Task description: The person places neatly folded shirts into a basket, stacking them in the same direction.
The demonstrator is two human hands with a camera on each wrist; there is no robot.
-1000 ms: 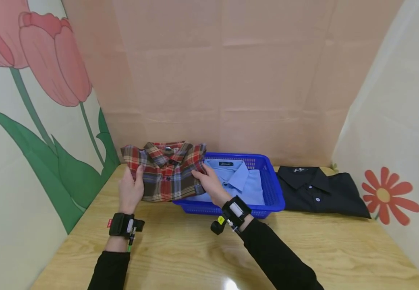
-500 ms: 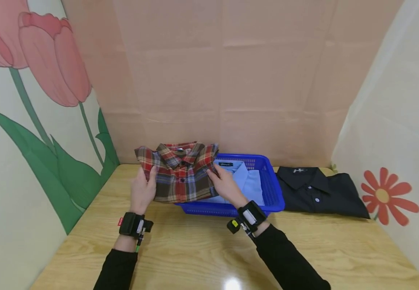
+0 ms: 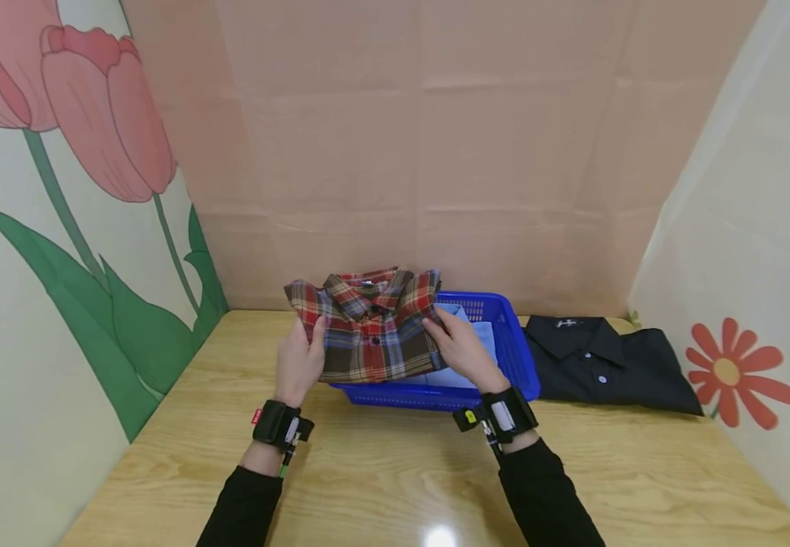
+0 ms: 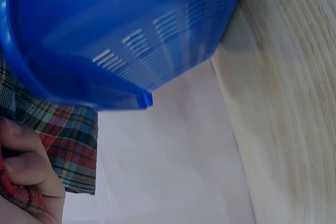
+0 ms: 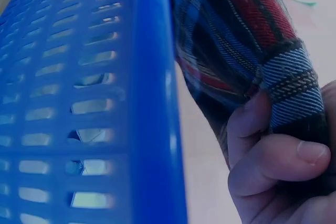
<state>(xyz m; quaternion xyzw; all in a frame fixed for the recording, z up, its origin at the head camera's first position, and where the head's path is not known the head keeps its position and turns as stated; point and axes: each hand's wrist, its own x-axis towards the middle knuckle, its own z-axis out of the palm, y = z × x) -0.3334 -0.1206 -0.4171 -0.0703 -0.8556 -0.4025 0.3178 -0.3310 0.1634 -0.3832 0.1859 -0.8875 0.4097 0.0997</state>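
A folded plaid shirt in red, brown and blue is held up by both hands, collar toward the back wall. My left hand grips its left edge; in the left wrist view the fingers curl round the cloth. On the right edge my right hand pinches the fabric, with curled fingers in the right wrist view. Below the shirt stands a blue plastic basket with slotted walls. Inside it lies a light blue shirt, mostly hidden under the plaid one.
To the right of the basket a folded black shirt lies on the wooden table. A pinkish-brown sheet hangs behind the table. Side sheets with printed flowers flank it left and right.
Both hands have carried the plaid shirt rightward, from beside the basket's left part to above it. More of the light blue shirt is now covered. Basket and black shirt stay put.
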